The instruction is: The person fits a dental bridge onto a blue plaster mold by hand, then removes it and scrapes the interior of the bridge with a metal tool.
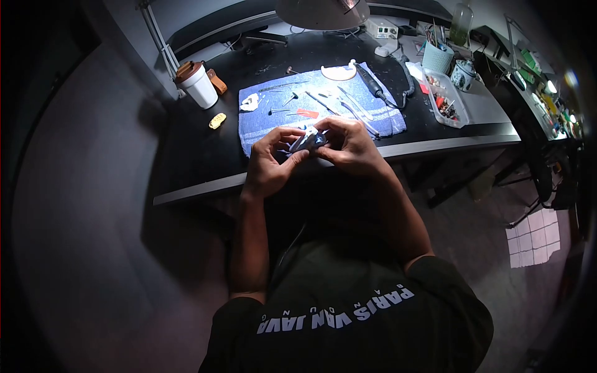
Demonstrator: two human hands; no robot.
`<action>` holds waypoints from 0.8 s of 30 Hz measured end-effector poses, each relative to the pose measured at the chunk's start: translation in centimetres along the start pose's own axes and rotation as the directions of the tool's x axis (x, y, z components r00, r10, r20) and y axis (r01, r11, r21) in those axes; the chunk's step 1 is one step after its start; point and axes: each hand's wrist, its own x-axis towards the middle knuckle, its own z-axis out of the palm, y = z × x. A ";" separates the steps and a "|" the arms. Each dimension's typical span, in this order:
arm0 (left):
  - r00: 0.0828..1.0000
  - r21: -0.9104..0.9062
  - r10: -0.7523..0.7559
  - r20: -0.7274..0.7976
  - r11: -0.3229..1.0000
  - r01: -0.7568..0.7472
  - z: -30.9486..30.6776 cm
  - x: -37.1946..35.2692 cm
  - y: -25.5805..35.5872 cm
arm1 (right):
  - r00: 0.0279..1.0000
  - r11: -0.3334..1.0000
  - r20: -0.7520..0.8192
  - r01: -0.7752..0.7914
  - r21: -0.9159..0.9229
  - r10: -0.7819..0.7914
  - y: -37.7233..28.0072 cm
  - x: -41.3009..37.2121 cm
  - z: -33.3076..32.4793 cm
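Between my two hands, just over the front edge of the blue towel [261, 93], is a small white and blue object [309, 139] whose exact form I cannot make out. My left hand [272, 160] grips its left side with fingers and thumb. On the right side, my right hand [353, 149] pinches it with thumb and fingers. Beyond my hands, slim tools [354, 102], a red piece [308, 113] and small dark-headed bits [293, 97] lie on the towel. A dark rotary handpiece [369, 81] rests at the towel's upper right.
A white cup with brown lid [199, 86] and a yellowish piece [217, 120] stand left of the towel. A lamp head [322, 11] hangs above. At right are a clear box of bits [446, 102], a tool basket [437, 57] and a patterned mug [462, 75].
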 end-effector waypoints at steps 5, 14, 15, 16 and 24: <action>1.000 -0.011 -0.011 0.000 1.000 0.011 0.0 -0.1 0.0 | 1.000 1.000 -0.007 0.016 -0.021 -0.016 -0.3 0.0 -0.1; 1.000 -0.033 -0.027 0.001 0.999 0.027 -0.1 -0.2 0.1 | 1.000 1.000 -0.001 0.028 -0.014 -0.028 -0.1 0.0 -0.2; 1.000 -0.030 -0.021 0.001 0.999 0.021 0.0 -0.1 0.1 | 1.000 1.000 -0.009 0.008 -0.028 -0.008 -0.3 -0.1 -0.2; 1.000 -0.028 -0.026 0.003 0.999 0.026 -0.1 -0.2 0.2 | 1.000 1.000 -0.012 0.004 -0.016 -0.004 -0.4 -0.1 -0.1; 0.993 -0.057 -0.113 0.044 0.992 0.115 -0.3 -0.3 0.6 | 1.000 1.000 -0.017 -0.008 -0.002 0.008 0.0 0.0 -0.2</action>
